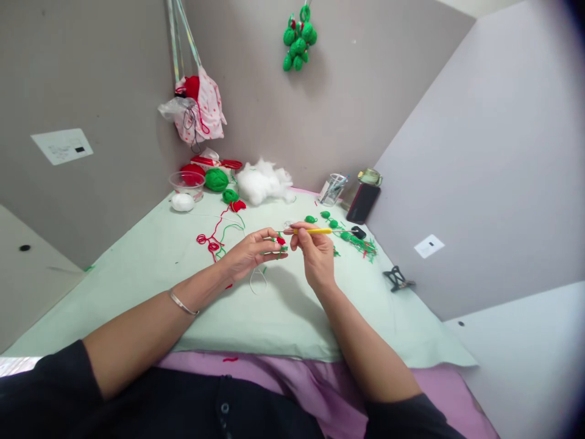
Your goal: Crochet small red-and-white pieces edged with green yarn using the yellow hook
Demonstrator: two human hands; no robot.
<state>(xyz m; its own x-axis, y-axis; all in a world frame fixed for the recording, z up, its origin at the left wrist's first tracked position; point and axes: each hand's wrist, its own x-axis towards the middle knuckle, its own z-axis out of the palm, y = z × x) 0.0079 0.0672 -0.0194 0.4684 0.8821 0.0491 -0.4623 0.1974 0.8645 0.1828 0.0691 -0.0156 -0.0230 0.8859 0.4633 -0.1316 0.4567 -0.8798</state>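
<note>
Between the fingertips of my left hand (250,253) is a small red and green crochet piece (281,241). My right hand (316,251) is closed around the yellow handle of a crochet hook (315,231), whose metal tip points left, close to the piece. Whether the tip touches the yarn is too small to tell. Red yarn strands (212,239) and green strands lie on the pale green cloth left of my hands, and a white yarn loop (258,281) lies below them. Just beyond my right hand are small green crocheted pieces (345,236).
White stuffing (264,182), a green yarn ball (216,180) and a clear tub (186,183) stand at the back. A pen cup (333,189), a dark phone (364,203) and a black stand (398,278) are at the right. A bag (205,110) hangs on the wall.
</note>
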